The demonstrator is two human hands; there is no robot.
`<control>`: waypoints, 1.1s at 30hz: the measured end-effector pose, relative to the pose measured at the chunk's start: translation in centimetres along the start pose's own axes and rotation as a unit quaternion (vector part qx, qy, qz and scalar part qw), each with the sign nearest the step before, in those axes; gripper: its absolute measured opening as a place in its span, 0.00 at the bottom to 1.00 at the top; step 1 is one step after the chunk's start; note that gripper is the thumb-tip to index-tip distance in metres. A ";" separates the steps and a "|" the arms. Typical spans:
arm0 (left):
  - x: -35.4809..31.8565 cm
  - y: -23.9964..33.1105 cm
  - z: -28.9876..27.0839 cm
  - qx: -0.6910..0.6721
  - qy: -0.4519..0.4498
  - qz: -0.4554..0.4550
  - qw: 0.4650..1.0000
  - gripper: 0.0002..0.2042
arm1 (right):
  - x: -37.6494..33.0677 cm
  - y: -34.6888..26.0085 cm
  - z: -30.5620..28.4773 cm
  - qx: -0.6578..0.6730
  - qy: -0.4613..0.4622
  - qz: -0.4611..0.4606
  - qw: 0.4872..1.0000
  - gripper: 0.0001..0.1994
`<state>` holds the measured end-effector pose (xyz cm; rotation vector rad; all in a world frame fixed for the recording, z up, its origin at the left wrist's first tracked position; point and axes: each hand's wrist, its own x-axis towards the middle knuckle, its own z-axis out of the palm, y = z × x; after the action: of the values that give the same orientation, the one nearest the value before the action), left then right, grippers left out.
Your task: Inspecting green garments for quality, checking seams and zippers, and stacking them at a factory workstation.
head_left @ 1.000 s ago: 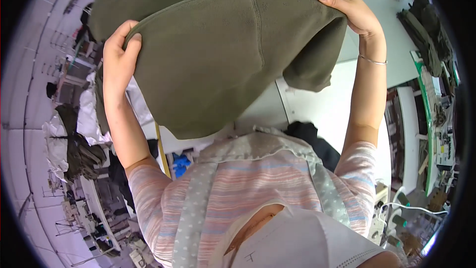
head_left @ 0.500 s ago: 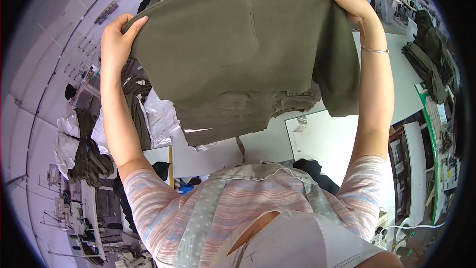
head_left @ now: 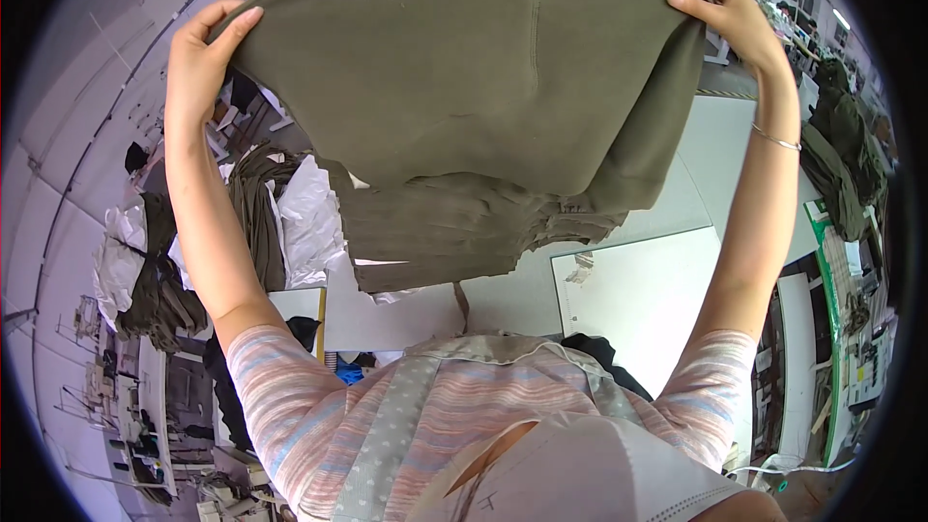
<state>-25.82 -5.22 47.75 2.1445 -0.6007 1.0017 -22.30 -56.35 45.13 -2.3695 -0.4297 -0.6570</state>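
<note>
An olive-green knit garment [head_left: 483, 87] is held up and spread wide above the white surface [head_left: 638, 300], stretched between both raised arms. The left hand [head_left: 205, 63] pinches the garment's left edge, fingers curled over the top and thumb behind; the right hand [head_left: 727, 12] grips the opposite edge the same way. A straight seam runs down the middle of the cloth, which looks thick, soft and matte, like fleece or jersey, with its lower part sagging in a gentle curve.

Below the garment, on the surface, lies a stack of folded olive pieces [head_left: 464, 232], flat and layered, which suggests much of the pile is already handled, while this piece is not yet laid down. Left of the stack sit crumpled white plastic bags [head_left: 309, 213] and more dark olive bundles [head_left: 159, 280].
</note>
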 end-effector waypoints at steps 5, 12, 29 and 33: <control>1.2 1.2 -0.8 -0.085 0.085 -0.014 0.993 0.09 | 1.5 4.8 -3.2 -0.104 0.034 -0.107 0.988 0.11; 3.4 3.1 0.9 0.219 0.221 0.081 0.947 0.15 | 3.1 6.9 -2.0 -0.168 0.250 -0.136 0.944 0.11; 22.9 -0.4 0.5 0.379 0.011 0.037 0.925 0.19 | 21.6 10.2 2.1 -0.203 0.474 -0.079 0.853 0.11; 23.3 -11.6 3.9 0.394 -0.199 -0.081 0.894 0.25 | 22.8 12.5 11.5 -0.199 0.335 -0.040 0.920 0.10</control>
<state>-2.59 -3.25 59.97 3.1070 -0.1815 0.7812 6.06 -55.12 43.85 -2.2918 -0.0874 -1.6501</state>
